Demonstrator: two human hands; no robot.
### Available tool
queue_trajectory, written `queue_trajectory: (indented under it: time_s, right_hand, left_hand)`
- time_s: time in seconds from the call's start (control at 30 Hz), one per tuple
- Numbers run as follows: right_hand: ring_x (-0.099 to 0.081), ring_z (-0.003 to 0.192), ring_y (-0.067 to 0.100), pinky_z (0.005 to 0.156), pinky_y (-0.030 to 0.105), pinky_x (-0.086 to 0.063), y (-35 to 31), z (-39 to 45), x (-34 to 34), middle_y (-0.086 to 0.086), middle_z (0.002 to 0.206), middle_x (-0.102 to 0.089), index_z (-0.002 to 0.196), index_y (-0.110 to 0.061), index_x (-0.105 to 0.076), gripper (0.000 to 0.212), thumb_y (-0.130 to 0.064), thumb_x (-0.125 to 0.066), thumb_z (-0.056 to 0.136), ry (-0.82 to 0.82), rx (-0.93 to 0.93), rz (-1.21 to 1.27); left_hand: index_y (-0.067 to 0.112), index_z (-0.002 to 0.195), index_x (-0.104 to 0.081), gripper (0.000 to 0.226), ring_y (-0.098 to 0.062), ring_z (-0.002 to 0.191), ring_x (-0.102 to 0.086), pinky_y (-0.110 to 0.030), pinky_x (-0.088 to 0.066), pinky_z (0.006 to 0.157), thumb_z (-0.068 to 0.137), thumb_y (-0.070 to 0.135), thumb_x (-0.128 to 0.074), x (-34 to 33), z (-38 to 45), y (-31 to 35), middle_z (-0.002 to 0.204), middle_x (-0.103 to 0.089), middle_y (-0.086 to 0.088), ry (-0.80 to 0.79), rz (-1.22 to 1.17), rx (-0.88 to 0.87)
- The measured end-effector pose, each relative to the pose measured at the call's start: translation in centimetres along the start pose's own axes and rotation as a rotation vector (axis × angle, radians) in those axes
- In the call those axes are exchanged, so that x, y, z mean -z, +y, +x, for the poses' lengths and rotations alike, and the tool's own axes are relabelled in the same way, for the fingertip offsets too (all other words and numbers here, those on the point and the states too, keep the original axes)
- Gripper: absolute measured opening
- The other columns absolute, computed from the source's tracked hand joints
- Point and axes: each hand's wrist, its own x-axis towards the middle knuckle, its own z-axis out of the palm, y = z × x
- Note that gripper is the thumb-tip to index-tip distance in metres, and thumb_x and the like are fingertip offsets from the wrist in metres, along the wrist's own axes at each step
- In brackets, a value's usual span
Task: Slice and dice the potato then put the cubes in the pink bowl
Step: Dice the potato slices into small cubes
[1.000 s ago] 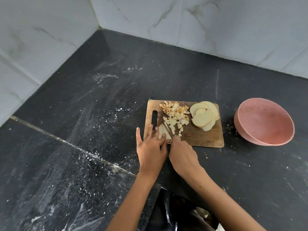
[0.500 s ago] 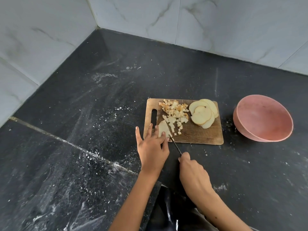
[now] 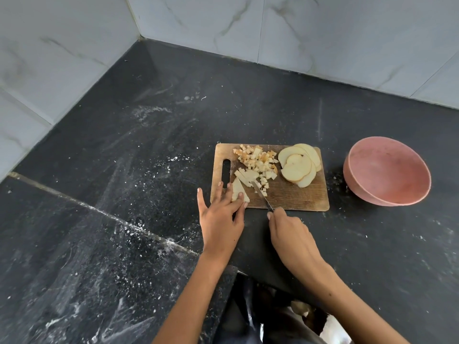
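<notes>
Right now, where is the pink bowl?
In the head view the pink bowl sits on the dark counter, to the right of the wooden cutting board, apart from it and nearest the potato slices.

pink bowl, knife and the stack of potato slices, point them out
pink bowl [image 3: 387, 170], head view, inner wall
knife [image 3: 262, 197], head view, middle of blade
stack of potato slices [image 3: 296, 167], head view, top slice

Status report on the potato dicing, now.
Left hand pressing potato slice flat on cutting board. Right hand gripping knife. Pink bowl holds no cubes. Nothing blocking.
</notes>
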Motion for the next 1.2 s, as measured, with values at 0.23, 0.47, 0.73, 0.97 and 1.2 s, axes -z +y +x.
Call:
queue_trajectory:
  time_s: [0.23, 0.47, 0.73, 0.97, 1.2]
  right_hand:
    - [-0.054, 0.077, 0.027, 0.066, 0.035, -0.04, -2.5, 2.0, -0.1, 0.007, 0.083, -0.056, 0.091, -0.014, -0.039, 0.026, -0.033, -0.027, 0.105, -0.017, 0.055, 0.043]
    - [-0.058, 0.098, 0.032, 0.07, 0.034, -0.036, -3.7, 2.6, -0.3, 0.013, 0.102, -0.061, 0.094, -0.015, -0.037, 0.017, -0.026, -0.029, 0.105, -0.063, 0.032, -0.033]
    - [-0.06, 0.103, 0.031, 0.071, 0.034, -0.038, -4.3, 3.0, -1.0, 0.013, 0.111, -0.061, 0.11, -0.01, -0.041, 0.011, -0.012, -0.034, 0.101, -0.106, -0.043, -0.13]
    - [-0.061, 0.099, 0.032, 0.067, 0.035, -0.037, -2.1, 0.9, -0.9, 0.013, 0.107, -0.062, 0.103, -0.012, -0.036, 0.021, -0.028, -0.021, 0.106, -0.162, -0.064, -0.159]
    - [-0.063, 0.089, 0.032, 0.065, 0.035, -0.038, 0.2, -1.9, -1.8, 0.009, 0.095, -0.064, 0.094, -0.016, -0.027, 0.017, -0.026, -0.021, 0.106, -0.148, -0.062, -0.172]
  left_hand:
    - [0.023, 0.102, -0.075, 0.022, -0.023, 0.129, -0.049, -0.038, 0.006, 0.118, 0.087, 0.029, -0.062, 0.2, 0.1, -0.6, 0.118, -0.067, 0.0, 0.013, -0.076, 0.001]
    - [0.015, 0.108, -0.073, 0.023, -0.017, 0.13, -0.048, -0.039, 0.003, 0.119, 0.086, 0.02, -0.067, -0.5, -0.2, -0.9, 0.119, -0.067, -0.001, 0.057, -0.131, 0.013]
    - [0.017, 0.101, -0.076, 0.029, -0.018, 0.126, -0.053, -0.041, 0.0, 0.119, 0.091, 0.027, -0.051, -0.6, -0.2, -0.8, 0.116, -0.069, -0.002, 0.056, -0.089, -0.018]
    - [0.022, 0.097, -0.076, 0.018, -0.018, 0.126, -0.053, -0.041, 0.001, 0.119, 0.086, 0.025, -0.062, -0.4, -0.1, -0.9, 0.113, -0.069, -0.002, 0.071, -0.101, -0.004]
    - [0.021, 0.094, -0.077, 0.017, -0.018, 0.126, -0.053, -0.044, 0.0, 0.118, 0.087, 0.024, -0.063, -0.6, -0.2, -0.6, 0.112, -0.07, 0.0, 0.069, -0.095, 0.015]
